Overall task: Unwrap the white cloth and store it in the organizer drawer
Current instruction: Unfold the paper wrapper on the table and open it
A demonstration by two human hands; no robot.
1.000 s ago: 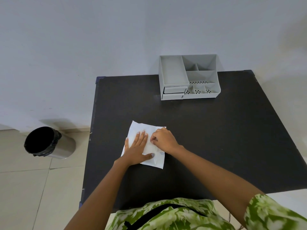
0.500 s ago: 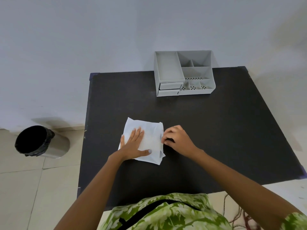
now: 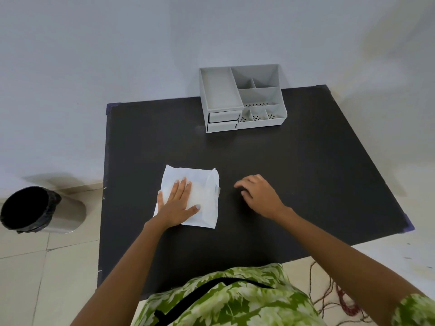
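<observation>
Right hand (image 3: 260, 196) has left the unlabelled white cloth (image 3: 202, 184), left hand (image 3: 177, 204) pressing.

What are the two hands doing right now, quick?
Left hand: open, pressed flat on the white cloth, gripping nothing.
Right hand: loosely curled, empty, on the table beside the cloth.

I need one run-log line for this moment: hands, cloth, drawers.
left hand: flat on white cloth packet | right hand: off packet, empty | organizer drawers: shut | stage: unwrapping
</observation>
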